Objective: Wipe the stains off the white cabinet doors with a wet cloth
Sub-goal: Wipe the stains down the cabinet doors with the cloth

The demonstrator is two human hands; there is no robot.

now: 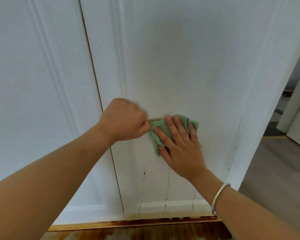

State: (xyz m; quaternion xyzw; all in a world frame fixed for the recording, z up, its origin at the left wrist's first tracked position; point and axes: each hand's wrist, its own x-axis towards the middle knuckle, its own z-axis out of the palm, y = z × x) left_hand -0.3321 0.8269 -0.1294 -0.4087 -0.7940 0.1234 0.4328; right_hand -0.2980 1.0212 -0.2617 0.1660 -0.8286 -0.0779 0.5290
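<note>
A green cloth [160, 129] lies flat against the right white cabinet door [189, 70], low on its panel. My right hand [178, 144] presses on the cloth with straight, spread fingers. My left hand [124, 119] is curled into a fist and pinches the cloth's left corner. A brownish smear shows along the cloth's top edge. Dark specks and thin drip lines [144, 177] run down the door below the hands. The left cabinet door [42, 84] stands beside it, across a narrow dark gap.
A wooden floor [145, 231] with a stained strip runs along the cabinet's base. To the right, the cabinet's side edge [274, 94] gives way to a grey floor [275, 170] and a doorway. A silver bangle [219, 196] sits on my right wrist.
</note>
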